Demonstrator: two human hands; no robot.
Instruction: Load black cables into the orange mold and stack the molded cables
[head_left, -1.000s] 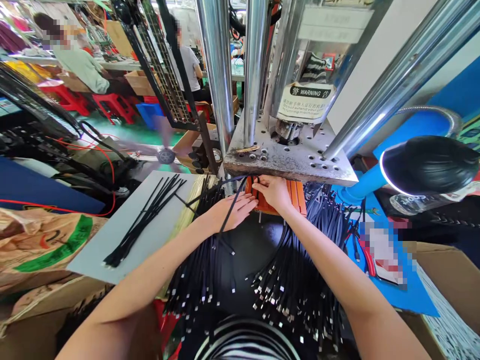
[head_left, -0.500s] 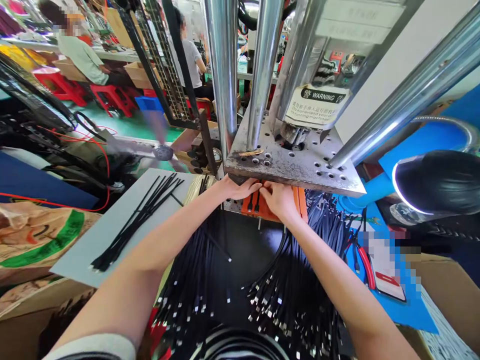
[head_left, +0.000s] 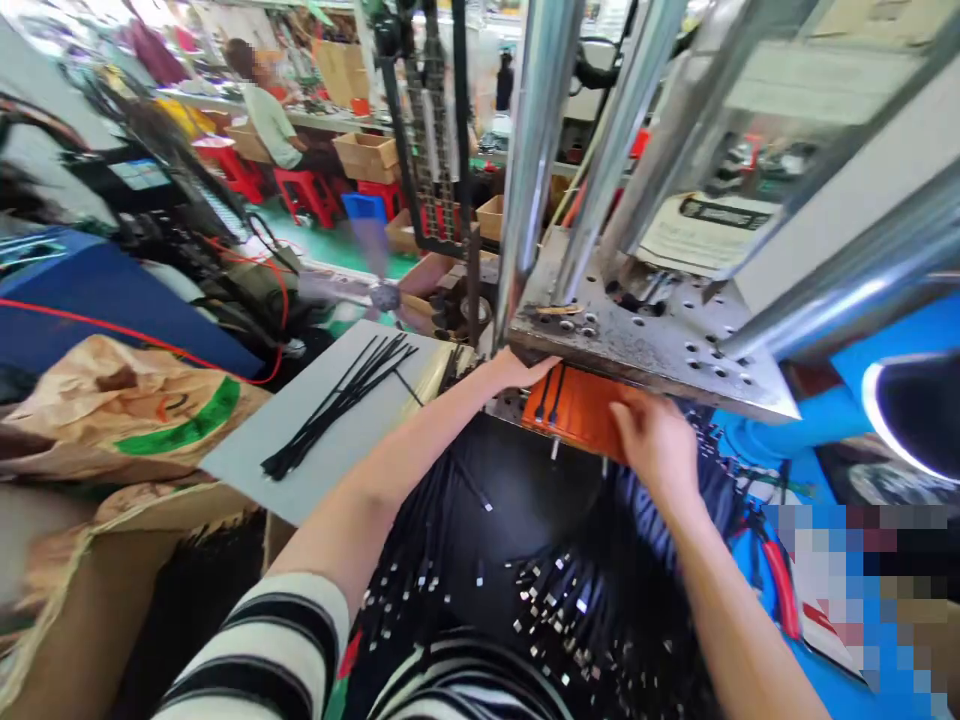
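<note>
An orange block point(head_left: 585, 412) sits under the drilled metal plate point(head_left: 645, 335) of a press, with two black cables lying across its left part. At the block's left end is my left hand point(head_left: 525, 368), partly under the plate's edge; its fingertips are hidden. My right hand point(head_left: 660, 435) is at the block's right end, thumb and fingers apart, with nothing seen between them. Bundles of black cables point(head_left: 559, 595) with bright metal ends hang below the block. More black cables point(head_left: 337, 405) lie on a grey board point(head_left: 300, 500) at the left.
Steel columns point(head_left: 536, 150) rise from the press. A lamp point(head_left: 919, 420) stands at the right, above red-handled pliers point(head_left: 780, 585) on a blue surface. A cardboard box point(head_left: 82, 590) is at the lower left. A spinning fan point(head_left: 385, 296) and a seated person point(head_left: 270, 120) are farther back.
My right hand has moved right across the orange block, away from my left hand, and its fingers have spread. The whole view has swung left.
</note>
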